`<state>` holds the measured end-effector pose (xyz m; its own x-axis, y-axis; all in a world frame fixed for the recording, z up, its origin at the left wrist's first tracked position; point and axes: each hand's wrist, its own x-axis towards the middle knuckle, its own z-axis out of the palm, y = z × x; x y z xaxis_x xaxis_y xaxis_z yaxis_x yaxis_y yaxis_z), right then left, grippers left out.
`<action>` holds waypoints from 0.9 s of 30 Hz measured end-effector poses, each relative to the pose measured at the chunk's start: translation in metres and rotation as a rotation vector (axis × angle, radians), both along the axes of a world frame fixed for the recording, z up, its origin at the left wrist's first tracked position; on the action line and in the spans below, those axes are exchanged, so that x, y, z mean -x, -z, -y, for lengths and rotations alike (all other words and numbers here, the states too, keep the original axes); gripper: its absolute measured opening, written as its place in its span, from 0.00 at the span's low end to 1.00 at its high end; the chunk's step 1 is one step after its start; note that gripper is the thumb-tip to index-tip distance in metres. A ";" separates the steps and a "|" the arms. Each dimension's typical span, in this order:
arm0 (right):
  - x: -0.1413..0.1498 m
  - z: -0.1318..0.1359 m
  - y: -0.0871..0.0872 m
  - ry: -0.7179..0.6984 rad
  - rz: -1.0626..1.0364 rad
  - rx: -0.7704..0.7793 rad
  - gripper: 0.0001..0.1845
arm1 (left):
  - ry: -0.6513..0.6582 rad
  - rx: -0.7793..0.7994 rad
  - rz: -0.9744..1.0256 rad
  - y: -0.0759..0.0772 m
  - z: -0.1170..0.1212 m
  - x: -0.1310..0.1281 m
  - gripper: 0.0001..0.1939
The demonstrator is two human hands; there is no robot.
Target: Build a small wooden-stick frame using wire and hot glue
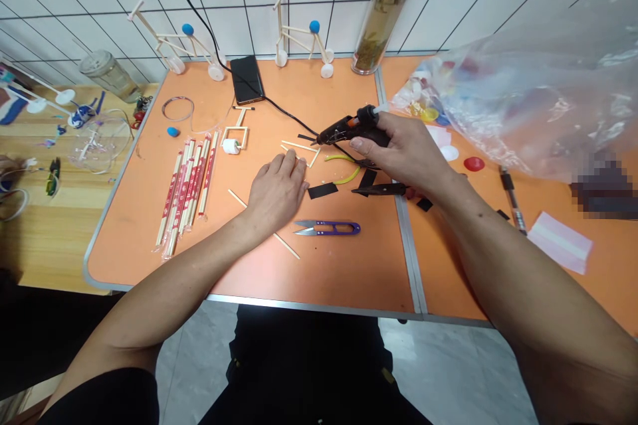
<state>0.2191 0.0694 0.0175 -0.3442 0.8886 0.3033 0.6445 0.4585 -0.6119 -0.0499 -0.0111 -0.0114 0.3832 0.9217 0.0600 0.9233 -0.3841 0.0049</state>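
The small frame of thin sticks [301,145] lies on the orange table [349,272], left of the metal seam and about midway between the far and near edges. Its longest visible stick runs nearly parallel to the far edge, the right end slanting slightly towards me, and a short stick slopes back from that end towards the near edge. My left hand [276,189] is the nearer one: it lies flat, palm down, fingers outstretched, the tips right beside the frame on its near side; I cannot tell whether they pin a stick beneath them. My right hand [416,149] is farther off, to the right of the frame, wrapped around the grip of a hot glue gun [343,129] whose nozzle points left, at the frame's right end. That short gap between nozzle and corner is what matters most; whether they touch, I cannot make out. Just right of the frame lie yellow-handled pliers [341,158], with a black strip [323,190] nearer me. Purple thread snips [343,228] sit towards the near edge, and a long loose stick [289,246] passes under my left wrist. Towards the left edge are the wrapped chopsticks [187,192]; by the far edge stand two stick tricycles [299,31], a black phone [246,80] near them.
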 end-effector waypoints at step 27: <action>0.001 0.003 -0.003 0.010 0.053 0.003 0.25 | -0.011 0.020 0.005 -0.001 0.000 -0.001 0.27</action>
<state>0.2184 0.0663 0.0204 -0.3504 0.8930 0.2823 0.6805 0.4499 -0.5784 -0.0488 -0.0112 -0.0100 0.3725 0.9270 0.0438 0.9275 -0.3735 0.0170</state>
